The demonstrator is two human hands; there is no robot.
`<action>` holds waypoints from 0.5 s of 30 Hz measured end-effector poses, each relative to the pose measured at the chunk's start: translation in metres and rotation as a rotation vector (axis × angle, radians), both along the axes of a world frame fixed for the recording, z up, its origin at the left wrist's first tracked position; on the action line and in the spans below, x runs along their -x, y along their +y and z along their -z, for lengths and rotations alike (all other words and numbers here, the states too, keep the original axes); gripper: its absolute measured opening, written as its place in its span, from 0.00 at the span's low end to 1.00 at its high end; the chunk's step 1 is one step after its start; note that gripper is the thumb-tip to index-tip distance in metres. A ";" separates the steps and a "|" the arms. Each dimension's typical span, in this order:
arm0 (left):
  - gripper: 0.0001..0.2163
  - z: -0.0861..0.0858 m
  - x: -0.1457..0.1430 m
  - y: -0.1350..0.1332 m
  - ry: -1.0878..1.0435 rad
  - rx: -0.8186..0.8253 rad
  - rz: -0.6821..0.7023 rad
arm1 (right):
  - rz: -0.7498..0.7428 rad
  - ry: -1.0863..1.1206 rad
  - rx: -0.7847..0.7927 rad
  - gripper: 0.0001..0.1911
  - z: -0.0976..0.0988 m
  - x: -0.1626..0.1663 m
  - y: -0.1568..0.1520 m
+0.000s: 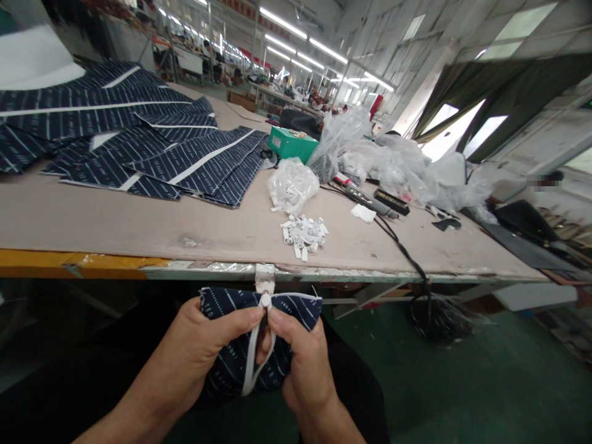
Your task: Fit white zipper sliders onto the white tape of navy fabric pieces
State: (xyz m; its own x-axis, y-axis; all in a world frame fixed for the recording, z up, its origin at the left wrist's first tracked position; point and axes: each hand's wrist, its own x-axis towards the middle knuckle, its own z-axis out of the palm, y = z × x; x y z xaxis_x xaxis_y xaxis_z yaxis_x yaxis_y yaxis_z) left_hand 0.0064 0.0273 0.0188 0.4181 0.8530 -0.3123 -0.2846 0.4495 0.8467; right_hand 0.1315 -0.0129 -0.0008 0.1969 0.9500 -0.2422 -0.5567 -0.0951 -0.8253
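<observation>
My left hand (197,342) and my right hand (303,351) are both closed on a navy striped fabric piece (226,354), in front of the table edge. A white zipper tape (250,364) runs down its middle, its two sides parted in a loop below my thumbs. Both thumbs press beside a small white zipper slider (265,300) at the top of the piece. The slider sits against a pale holder (265,277) fixed at the table edge. My fingers behind the fabric are mostly hidden. Just beyond, a pile of white zipper sliders (304,234) lies on the table.
Navy striped panels (198,157) with white zippers are stacked on the table (92,216) at left. Behind the sliders stand a clear plastic bag (292,183) and a green box (292,145). A grey corded tool (370,200) and crumpled plastic (393,163) lie right; a black cable (407,256) hangs over the edge.
</observation>
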 end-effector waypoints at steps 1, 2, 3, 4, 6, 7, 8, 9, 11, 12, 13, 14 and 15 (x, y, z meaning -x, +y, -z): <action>0.14 0.000 0.000 -0.001 -0.016 0.006 0.009 | -0.010 0.002 0.004 0.17 -0.001 0.000 0.000; 0.14 0.000 0.000 -0.001 -0.030 0.011 0.016 | -0.011 0.005 0.009 0.17 -0.001 -0.001 0.000; 0.14 0.000 -0.001 -0.002 -0.037 0.016 0.017 | -0.006 0.010 0.012 0.17 -0.001 -0.001 -0.001; 0.14 -0.001 -0.001 -0.003 -0.036 0.028 0.012 | 0.002 0.017 0.012 0.17 -0.001 -0.001 -0.001; 0.13 -0.003 -0.001 -0.004 -0.018 0.059 0.008 | 0.010 0.028 0.013 0.16 -0.001 0.000 -0.002; 0.13 -0.005 -0.001 -0.005 -0.003 0.073 0.007 | 0.009 0.030 0.015 0.15 0.000 0.000 -0.003; 0.13 -0.006 -0.001 -0.006 0.007 0.081 0.008 | 0.007 0.031 0.018 0.15 0.000 0.000 -0.003; 0.13 -0.007 -0.001 -0.006 0.015 0.087 0.011 | 0.005 0.033 0.023 0.15 -0.001 0.000 -0.003; 0.14 -0.008 0.000 -0.007 0.014 0.091 0.011 | 0.007 0.040 0.027 0.15 -0.002 0.000 -0.003; 0.14 -0.008 0.000 -0.007 0.012 0.094 0.010 | 0.011 0.042 0.029 0.15 -0.002 0.000 -0.002; 0.14 -0.007 -0.001 -0.007 0.012 0.097 0.010 | 0.017 0.043 0.031 0.15 -0.003 0.000 -0.002; 0.13 -0.006 -0.001 -0.007 0.012 0.103 0.010 | 0.022 0.042 0.033 0.15 -0.003 0.000 -0.002; 0.13 -0.006 -0.001 -0.007 0.010 0.107 0.007 | 0.027 0.040 0.033 0.15 -0.003 0.000 -0.001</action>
